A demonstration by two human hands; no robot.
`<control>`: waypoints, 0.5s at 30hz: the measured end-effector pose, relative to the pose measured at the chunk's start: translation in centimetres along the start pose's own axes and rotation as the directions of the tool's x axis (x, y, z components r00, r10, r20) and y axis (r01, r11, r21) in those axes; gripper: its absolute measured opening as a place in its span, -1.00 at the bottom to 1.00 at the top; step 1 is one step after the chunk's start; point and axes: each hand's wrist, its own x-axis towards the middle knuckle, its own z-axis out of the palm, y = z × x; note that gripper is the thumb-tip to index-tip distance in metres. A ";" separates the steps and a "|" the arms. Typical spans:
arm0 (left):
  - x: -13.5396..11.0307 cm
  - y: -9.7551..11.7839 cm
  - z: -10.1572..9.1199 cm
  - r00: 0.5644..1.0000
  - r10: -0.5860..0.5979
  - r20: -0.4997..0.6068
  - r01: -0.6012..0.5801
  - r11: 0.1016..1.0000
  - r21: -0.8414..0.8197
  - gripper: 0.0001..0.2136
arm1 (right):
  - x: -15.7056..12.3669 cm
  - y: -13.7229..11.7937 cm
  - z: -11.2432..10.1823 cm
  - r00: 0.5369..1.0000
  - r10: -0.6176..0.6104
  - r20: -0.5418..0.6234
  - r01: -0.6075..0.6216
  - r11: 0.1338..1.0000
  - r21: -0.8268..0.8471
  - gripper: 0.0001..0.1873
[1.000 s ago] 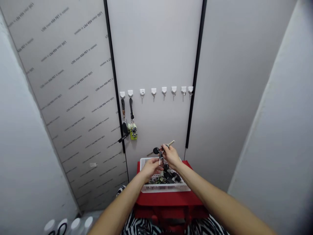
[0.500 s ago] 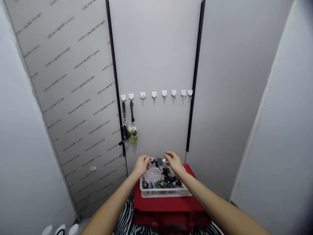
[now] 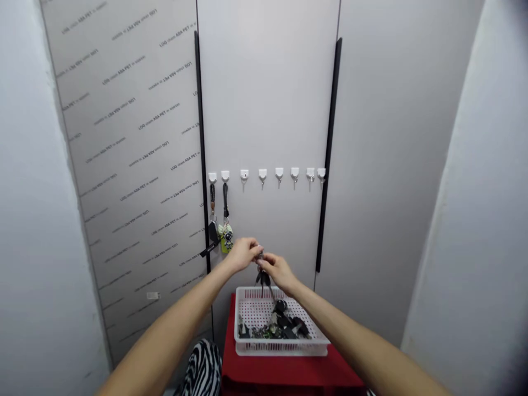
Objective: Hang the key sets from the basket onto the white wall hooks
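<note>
A bunch of keys (image 3: 264,279) with dark heads hangs down from between my hands, above the back of the white basket (image 3: 284,347). My left hand (image 3: 243,254) pinches the top of the bunch. Close against it, my right hand (image 3: 278,270) is also closed on the bunch, thumb and fingers together; the ring part is mostly hidden by the fingers. Below, the basket holds a heap of more keys and key fobs (image 3: 284,322), mainly toward its front and right. To the left, an astronaut keychain (image 3: 228,237) hangs by a black strap.
A row of several white hooks (image 3: 263,174) runs across the panel. On the leftmost hook, a braided strap carries a black fob (image 3: 213,231). The basket stands on a red table (image 3: 284,369). Black vertical strips (image 3: 329,154) flank the middle panel.
Both hands have risen above the basket and come together. The keys, stretched sideways between them before, now dangle downward. The camera view has tilted up a little.
</note>
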 end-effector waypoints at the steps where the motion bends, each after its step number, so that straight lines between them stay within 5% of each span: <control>1: 0.7 0.4 -0.6 0.999 0.004 -0.040 -0.006 0.999 -0.041 -0.82 | 1.0 -1.0 0.1 0.999 -0.007 -0.034 0.009 0.999 0.036 -0.84; 4: 2.9 1.5 -2.3 0.965 -0.031 -0.261 -0.014 0.986 -0.168 -0.84 | 4.9 -4.2 0.3 0.983 -0.027 -0.180 0.052 0.989 0.136 -0.82; 7: 4.7 2.0 -3.9 0.879 -0.113 -0.464 0.001 0.972 -0.234 -0.77 | 9.5 -7.4 0.4 0.957 -0.044 -0.286 0.089 0.985 0.147 -0.78; 9: 5.5 2.1 -4.7 0.853 -0.160 -0.497 0.032 0.966 -0.256 -0.75 | 12.2 -9.1 0.4 0.943 -0.046 -0.329 0.086 0.990 0.108 -0.78; 15: 6.9 2.6 -6.2 0.865 -0.193 -0.464 0.057 0.955 -0.291 -0.70 | 17.0 -12.4 0.5 0.926 0.010 -0.378 0.000 1.000 0.027 -0.81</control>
